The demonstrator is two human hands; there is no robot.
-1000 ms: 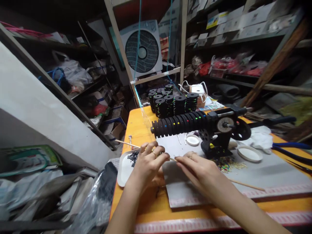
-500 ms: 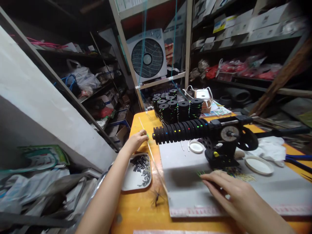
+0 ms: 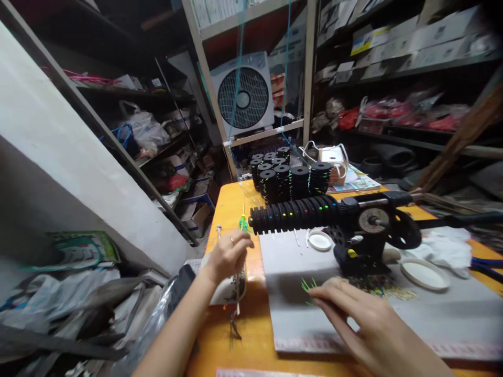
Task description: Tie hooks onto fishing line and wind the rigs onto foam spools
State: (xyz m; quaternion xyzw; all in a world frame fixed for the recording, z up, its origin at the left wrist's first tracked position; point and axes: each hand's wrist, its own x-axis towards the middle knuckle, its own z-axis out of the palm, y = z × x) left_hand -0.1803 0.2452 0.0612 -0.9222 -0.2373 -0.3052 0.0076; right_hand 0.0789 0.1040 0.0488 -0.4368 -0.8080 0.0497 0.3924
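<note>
My left hand (image 3: 231, 254) is over the upper part of a white tray (image 3: 223, 293), its fingers loosely bent and slightly blurred; no grip shows. A thin pale stick (image 3: 238, 293) runs beneath this hand, with a bright green tuft (image 3: 243, 224) near its far end and dark strands (image 3: 234, 327) below its near end. Over the grey board (image 3: 286, 319), my right hand (image 3: 353, 309) pinches thin green strands (image 3: 308, 285) between thumb and fingers. Behind it stands a black machine (image 3: 361, 241) with a ridged roller (image 3: 294, 213) carrying coloured dots.
Several stacked black spools (image 3: 291, 175) stand at the table's far end, beside a box with white cords (image 3: 332, 157). Round white lids (image 3: 424, 273) and small loose pieces (image 3: 393, 290) lie on the board. Blue-handled pliers (image 3: 487, 267) rest at the right. A fan (image 3: 243, 97) stands behind.
My left hand has come back from the stick's far end to over the tray. The stick's near end has swung left, off the board's edge. My right hand, still pinching green strands, has shifted slightly left.
</note>
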